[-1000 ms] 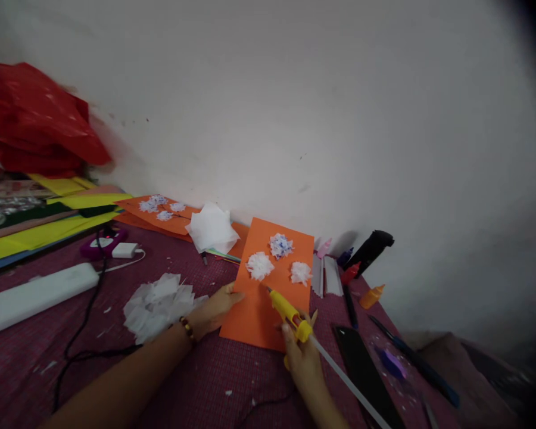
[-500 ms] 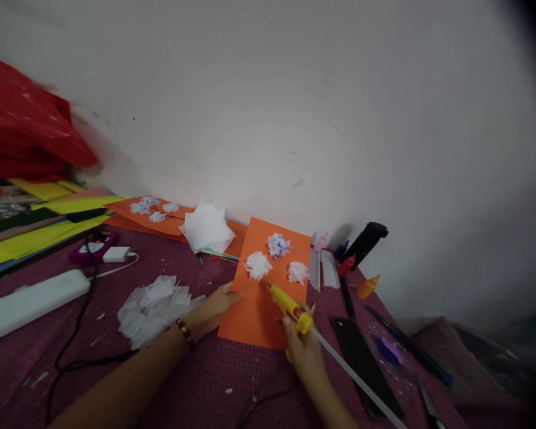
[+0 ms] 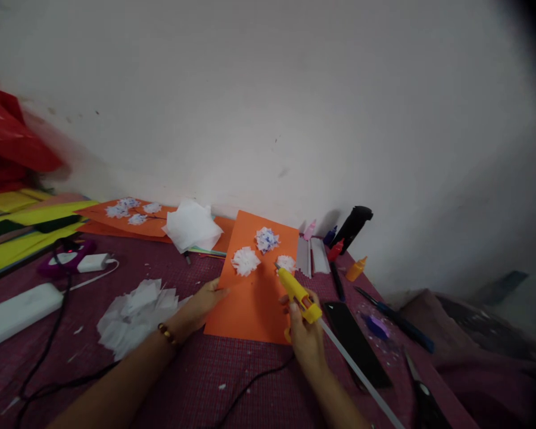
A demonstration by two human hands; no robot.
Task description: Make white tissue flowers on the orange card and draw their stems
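Note:
My left hand grips the left edge of an orange paper sheet, tilted up off the table. Three tissue-paper flowers sit on its upper half: a blue-speckled flower, a white flower at left, and another white flower at right. In my right hand is a yellow hot glue gun, a long glue stick trailing from its back. Its nozzle points up beside the right-hand white flower; whether it touches the paper I cannot tell.
Loose white tissue squares lie left of my forearm. Further back are a tissue stack and a finished orange sheet with flowers. A black phone, scissors and a utility knife lie right. A power strip and cables sit left.
The glue gun's nozzle has moved right across the orange sheet, from below the left white flower to the right white one. The whole view has shifted slightly.

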